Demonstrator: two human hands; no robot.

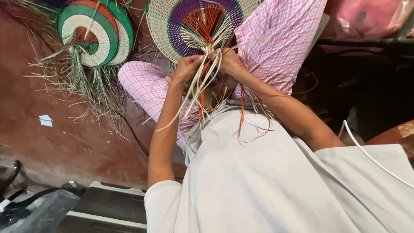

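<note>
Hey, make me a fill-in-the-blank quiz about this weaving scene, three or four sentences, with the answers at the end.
1. Both hands, left hand and right hand, grip loose pale and orange straw strands at the edge of a round woven mat whose widest inner band is ____.
2. The finished green, white and orange woven mats lie on the ____ floor.
3. The person's legs wear pink ____ trousers.

Answers: purple; red-brown; checked

Matt woven straw fan (181,21), dry loose straw strands (202,86), soft checked cotton trousers (276,39), rough red floor (56,138)
</note>
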